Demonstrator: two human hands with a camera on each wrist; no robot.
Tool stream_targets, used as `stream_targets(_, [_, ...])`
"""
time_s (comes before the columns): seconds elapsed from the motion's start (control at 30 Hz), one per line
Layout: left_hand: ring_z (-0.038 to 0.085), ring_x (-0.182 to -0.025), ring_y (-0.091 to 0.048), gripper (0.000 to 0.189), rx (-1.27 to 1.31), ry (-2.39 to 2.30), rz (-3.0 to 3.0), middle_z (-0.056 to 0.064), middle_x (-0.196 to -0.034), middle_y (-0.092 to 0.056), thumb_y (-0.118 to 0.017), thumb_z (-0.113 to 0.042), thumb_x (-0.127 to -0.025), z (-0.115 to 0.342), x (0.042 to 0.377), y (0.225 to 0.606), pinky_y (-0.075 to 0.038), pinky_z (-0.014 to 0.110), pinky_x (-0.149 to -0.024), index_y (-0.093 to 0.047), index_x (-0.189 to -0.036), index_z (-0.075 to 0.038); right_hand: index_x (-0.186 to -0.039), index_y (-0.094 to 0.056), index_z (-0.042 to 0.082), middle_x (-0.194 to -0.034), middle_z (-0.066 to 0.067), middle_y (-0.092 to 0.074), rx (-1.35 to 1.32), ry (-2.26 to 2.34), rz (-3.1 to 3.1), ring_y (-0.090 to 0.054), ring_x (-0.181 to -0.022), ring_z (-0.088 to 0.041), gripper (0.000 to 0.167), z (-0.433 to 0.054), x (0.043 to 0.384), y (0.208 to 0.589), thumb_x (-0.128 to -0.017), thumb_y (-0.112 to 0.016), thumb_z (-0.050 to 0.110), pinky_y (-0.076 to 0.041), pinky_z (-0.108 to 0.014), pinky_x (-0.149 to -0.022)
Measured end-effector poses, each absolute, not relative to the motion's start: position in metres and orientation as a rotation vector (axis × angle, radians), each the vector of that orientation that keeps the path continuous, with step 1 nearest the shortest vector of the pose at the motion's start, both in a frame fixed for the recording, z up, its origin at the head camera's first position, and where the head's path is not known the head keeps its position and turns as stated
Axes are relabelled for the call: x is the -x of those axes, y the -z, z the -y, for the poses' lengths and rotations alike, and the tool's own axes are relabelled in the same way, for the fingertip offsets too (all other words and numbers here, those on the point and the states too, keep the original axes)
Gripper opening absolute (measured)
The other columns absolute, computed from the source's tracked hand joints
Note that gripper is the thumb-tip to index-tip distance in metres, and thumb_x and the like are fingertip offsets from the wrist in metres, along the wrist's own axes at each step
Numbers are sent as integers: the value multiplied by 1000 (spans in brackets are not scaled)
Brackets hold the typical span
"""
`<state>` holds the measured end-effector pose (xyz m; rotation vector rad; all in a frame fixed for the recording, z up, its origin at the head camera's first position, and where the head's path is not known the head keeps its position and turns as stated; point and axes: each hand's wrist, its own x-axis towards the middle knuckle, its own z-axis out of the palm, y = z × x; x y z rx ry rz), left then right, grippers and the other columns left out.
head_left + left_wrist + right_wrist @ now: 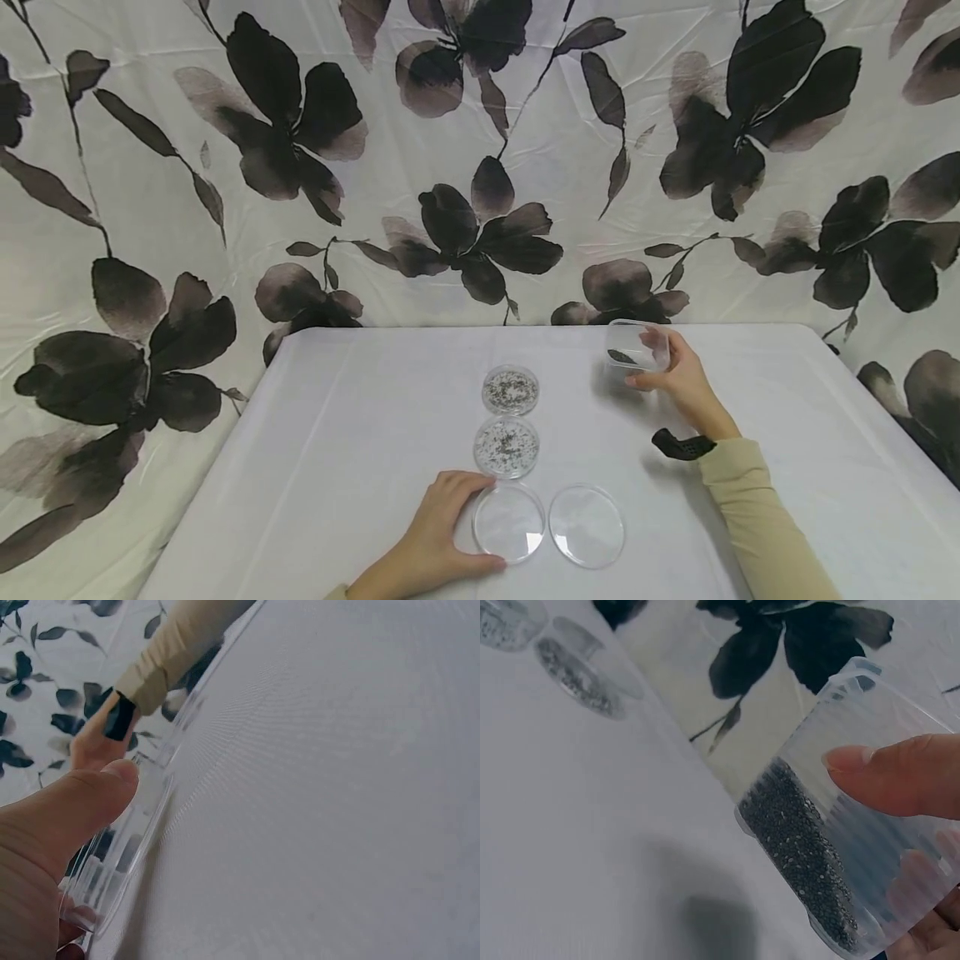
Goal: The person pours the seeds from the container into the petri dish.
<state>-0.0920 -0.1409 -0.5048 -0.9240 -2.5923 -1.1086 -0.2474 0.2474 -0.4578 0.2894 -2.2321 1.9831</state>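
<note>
My left hand [435, 533] holds a clear round petri dish [510, 523] by its rim, thumb at the near side and fingers at the far side. In the left wrist view, the thumb [90, 806] lies over the edge of the clear dish. My right hand [690, 387] grips a clear plastic tub [877, 735] above the far right of the table, its shadow falling below. Small dark seeds [791, 847] have slid together along one side of the tilted tub.
Two petri dishes with scattered dark seeds, one farther back [511, 390] and one nearer [506, 447], line up beyond the left hand's dish. Another clear round dish [587, 527] lies to its right. A flowered cloth [450, 150] hangs behind the white table [337, 417].
</note>
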Motion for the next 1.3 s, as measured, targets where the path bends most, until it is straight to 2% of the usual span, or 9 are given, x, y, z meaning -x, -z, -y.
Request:
stream_targets(0.1, [11,-121,-42,88,941,1096,2592,-8,-132,-54,-86,-56,-68,140,93,505,-41,42,-98,-53,-138,-16,-144,-36,0,-134,-1,-49,-290,-1976,2221,-37,-131,-17,90,-244,242,449,-67,-79,-17,-32,-18,-104])
stream_targets(0.17, [11,-122,-42,88,950,1085,2595,-9,-132,-54,-85,-56,-68,140,93,506,-41,41,-98,-53,-139,-16,-143,-38,1,-135,-5,-48,-297,-1977,2211,-38,-131,-15,90,-240,239,444,-66,-79,-18,-32,-18,-104])
stream_targets(0.33, [11,-123,-41,87,964,1070,2609,-10,-132,-52,-84,-58,-70,139,94,507,-40,42,-99,-53,-140,-16,-142,-39,3,-138,-13,-43,-351,-1942,2202,-41,-125,-16,88,-230,227,429,-66,-78,-19,-40,-18,-97])
stream_targets(0.5, [11,-122,-41,86,966,1067,2616,-11,-132,-51,-83,-58,-70,138,95,508,-40,42,-98,-54,-139,-16,-142,-37,0,-138,-13,-44,-429,-1854,2219,-46,-122,-18,93,-216,215,415,-63,-80,-20,-47,-17,-89])
stream_targets(0.63, [11,-122,-42,86,970,1056,2605,-10,-132,-52,-84,-58,-70,138,94,509,-41,43,-98,-54,-139,-16,-143,-37,2,-139,-14,-43,-476,-1820,2254,-47,-120,-18,95,-204,203,406,-61,-82,-18,-48,-19,-88])
stream_targets(0.8, [11,-122,-42,87,961,1043,2607,-11,-131,-52,-83,-59,-69,138,94,511,-41,43,-98,-54,-139,-18,-145,-38,3,-140,-16,-43,-600,-1772,2246,-46,-122,-23,100,-192,191,399,-59,-83,-20,-47,-23,-91])
stream_targets(1.0, [10,-122,-41,86,950,1049,2623,-11,-132,-52,-82,-60,-70,139,94,509,-41,42,-97,-54,-140,-18,-143,-42,2,-136,-14,-45,-800,-1615,2185,-46,-124,-26,104,-177,182,397,-52,-87,-21,-37,-22,-104])
stream_targets(1.17, [11,-122,-42,87,946,1056,2619,-10,-132,-52,-84,-58,-69,139,93,505,-41,44,-98,-55,-140,-16,-143,-44,6,-136,-10,-46,-898,-1536,2195,-48,-124,-20,101,-165,175,392,-56,-90,-12,-35,-24,-108])
stream_targets(1.3, [11,-123,-41,87,944,1065,2628,-11,-133,-51,-83,-59,-70,139,94,505,-41,43,-98,-54,-141,-17,-143,-43,6,-136,-11,-46,-950,-1491,2202,-46,-125,-25,97,-162,169,389,-60,-92,-5,-36,-32,-109])
